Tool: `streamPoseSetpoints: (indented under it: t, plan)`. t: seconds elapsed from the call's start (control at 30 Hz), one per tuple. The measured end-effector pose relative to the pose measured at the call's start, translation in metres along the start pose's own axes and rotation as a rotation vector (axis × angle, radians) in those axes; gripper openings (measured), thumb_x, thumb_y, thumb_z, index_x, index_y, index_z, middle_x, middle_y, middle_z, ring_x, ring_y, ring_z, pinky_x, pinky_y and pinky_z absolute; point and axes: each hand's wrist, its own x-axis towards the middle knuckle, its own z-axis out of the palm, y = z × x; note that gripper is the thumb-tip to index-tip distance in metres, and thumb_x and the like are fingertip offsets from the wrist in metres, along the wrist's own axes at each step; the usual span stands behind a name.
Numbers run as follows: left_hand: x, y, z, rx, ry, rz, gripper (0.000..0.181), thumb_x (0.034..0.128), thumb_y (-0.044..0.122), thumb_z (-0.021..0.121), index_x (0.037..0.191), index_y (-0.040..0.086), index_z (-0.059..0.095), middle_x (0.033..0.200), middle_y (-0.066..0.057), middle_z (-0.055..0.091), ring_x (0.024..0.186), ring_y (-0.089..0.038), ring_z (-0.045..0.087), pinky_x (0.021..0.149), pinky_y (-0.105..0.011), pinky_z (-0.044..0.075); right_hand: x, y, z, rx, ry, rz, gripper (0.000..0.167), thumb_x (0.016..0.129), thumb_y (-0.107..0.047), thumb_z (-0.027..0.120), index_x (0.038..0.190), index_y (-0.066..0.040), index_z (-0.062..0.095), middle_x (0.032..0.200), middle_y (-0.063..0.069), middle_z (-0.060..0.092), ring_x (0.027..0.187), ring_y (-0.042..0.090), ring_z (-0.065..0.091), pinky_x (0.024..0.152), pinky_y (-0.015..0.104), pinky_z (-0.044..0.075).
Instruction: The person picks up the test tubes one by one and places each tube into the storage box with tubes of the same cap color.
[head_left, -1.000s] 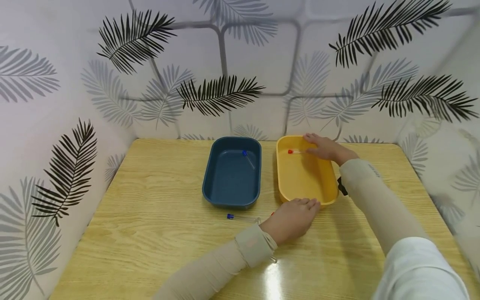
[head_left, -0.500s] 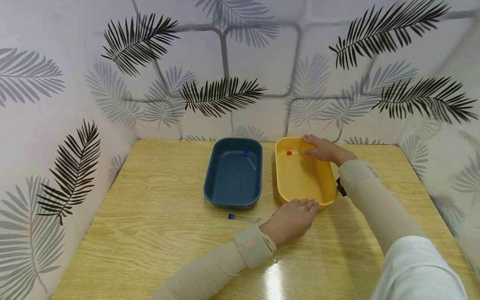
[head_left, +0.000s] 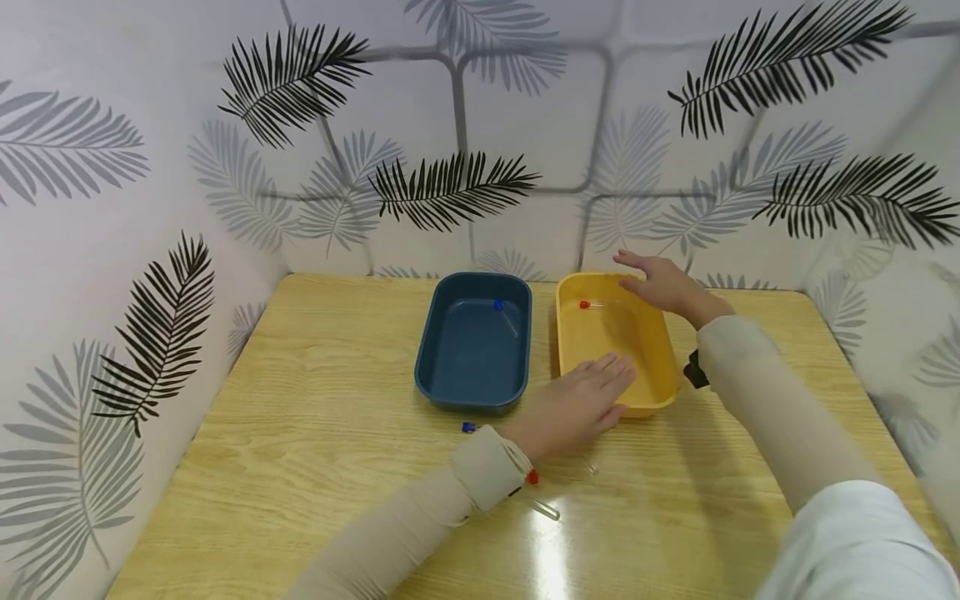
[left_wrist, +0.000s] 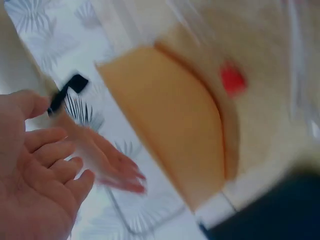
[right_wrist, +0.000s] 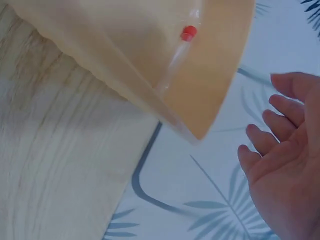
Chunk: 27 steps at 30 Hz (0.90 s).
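Observation:
A yellow bin (head_left: pixel 617 350) holds a red-capped clear tube (head_left: pixel 585 305), which also shows in the right wrist view as a tube with a red cap (right_wrist: pixel 188 33). My left hand (head_left: pixel 573 407) hovers over the bin's near end, fingers extended and apart from the rim. Above the far right corner is my right hand (head_left: pixel 666 288); the right wrist view has this hand (right_wrist: pixel 290 142) clear of the bin, fingers loosely bent around nothing. On the table near my left wrist lie a blue cap (head_left: pixel 469 427), a red cap (head_left: pixel 533 477) and clear tube ends (head_left: pixel 546 509), their tubes partly hidden.
A dark blue bin (head_left: pixel 474 358) stands left of the yellow one, with a blue-capped tube (head_left: pixel 506 317) inside. Both rest on a wooden table (head_left: pixel 315 375), against a leaf-patterned backdrop (head_left: pixel 510 117) at the back and sides.
Both hands have come off the yellow bin's ends, where they rested before. The left lifted from the near rim, the right rose from the far corner. More of the tubes near my left wrist shows.

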Motion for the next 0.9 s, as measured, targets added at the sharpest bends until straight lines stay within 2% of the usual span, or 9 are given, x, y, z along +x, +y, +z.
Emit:
streamPoseSetpoints:
  t: [0.1, 0.23, 0.37, 0.5, 0.6, 0.7, 0.8, 0.9]
  plan:
    - [-0.005, -0.018, -0.006, -0.038, 0.053, -0.053, 0.055, 0.1014, 0.037, 0.033, 0.146, 0.006, 0.028, 0.150, -0.009, 0.027, 0.139, -0.020, 0.019, 0.110, -0.032, 0.018, -0.013, 0.000, -0.010, -0.007, 0.065, 0.006, 0.045, 0.098, -0.024, 0.047, 0.137, -0.002, 0.044, 0.139, 0.021, 0.042, 0.125, 0.041, 0.038, 0.101, 0.056, 0.029]
    - [-0.012, -0.043, -0.008, -0.118, 0.043, -0.150, 0.062, 0.1005, 0.045, 0.027, 0.148, 0.006, 0.020, 0.153, -0.009, 0.019, 0.140, -0.021, 0.012, 0.111, -0.034, 0.016, -0.035, -0.001, -0.018, -0.010, 0.169, -0.025, 0.037, 0.099, -0.023, 0.046, 0.128, -0.001, 0.055, 0.121, 0.020, 0.058, 0.106, 0.036, 0.056, 0.089, 0.052, 0.044]
    - [-0.015, -0.064, -0.004, -0.113, -0.004, -0.256, 0.075, 0.0962, 0.057, 0.021, 0.149, 0.006, 0.006, 0.155, -0.011, 0.007, 0.141, -0.023, 0.003, 0.112, -0.037, 0.011, -0.062, -0.006, -0.019, 0.012, 0.248, -0.040, 0.031, 0.098, -0.019, 0.047, 0.122, -0.002, 0.060, 0.110, 0.016, 0.064, 0.093, 0.032, 0.060, 0.080, 0.050, 0.048]
    - [-0.017, -0.079, 0.003, -0.100, 0.011, -0.333, 0.087, 0.0901, 0.068, 0.019, 0.149, 0.008, -0.003, 0.155, -0.011, -0.005, 0.141, -0.026, -0.003, 0.112, -0.041, 0.010, -0.094, -0.013, -0.012, 0.023, 0.320, -0.040, 0.030, 0.098, -0.020, 0.047, 0.118, -0.004, 0.062, 0.106, 0.013, 0.065, 0.088, 0.027, 0.059, 0.076, 0.045, 0.048]
    - [-0.019, -0.084, 0.009, -0.132, 0.045, -0.365, 0.093, 0.0859, 0.074, 0.021, 0.149, 0.011, -0.008, 0.153, -0.008, -0.013, 0.141, -0.027, -0.006, 0.112, -0.044, 0.010, -0.117, -0.019, -0.003, 0.014, 0.384, -0.041, 0.026, 0.097, -0.018, 0.049, 0.115, -0.007, 0.065, 0.101, 0.009, 0.066, 0.081, 0.021, 0.059, 0.068, 0.035, 0.049]
    - [-0.019, -0.084, 0.014, -0.156, 0.045, -0.376, 0.098, 0.0822, 0.078, 0.021, 0.148, 0.013, -0.011, 0.152, -0.005, -0.019, 0.140, -0.024, -0.013, 0.112, -0.045, 0.007, -0.137, -0.027, 0.008, 0.039, 0.409, -0.023, 0.023, 0.096, -0.016, 0.051, 0.113, -0.009, 0.066, 0.091, 0.005, 0.066, 0.073, 0.016, 0.058, 0.056, 0.026, 0.046]
    - [-0.019, -0.081, 0.018, -0.154, 0.017, -0.362, 0.104, 0.0787, 0.081, 0.021, 0.148, 0.011, -0.010, 0.151, -0.004, -0.020, 0.137, -0.022, -0.019, 0.112, -0.045, 0.006, -0.155, -0.033, 0.021, 0.083, 0.372, -0.005, 0.023, 0.096, -0.016, 0.052, 0.112, -0.009, 0.066, 0.084, 0.004, 0.065, 0.068, 0.013, 0.058, 0.049, 0.024, 0.045]
    - [-0.016, -0.076, 0.022, -0.136, -0.020, -0.335, 0.109, 0.0752, 0.084, 0.020, 0.148, 0.009, -0.010, 0.152, -0.006, -0.019, 0.137, -0.023, -0.019, 0.112, -0.046, 0.007, -0.170, -0.037, 0.037, 0.127, 0.304, -0.010, 0.022, 0.096, -0.017, 0.052, 0.111, -0.008, 0.066, 0.080, 0.002, 0.065, 0.066, 0.010, 0.058, 0.050, 0.025, 0.046]
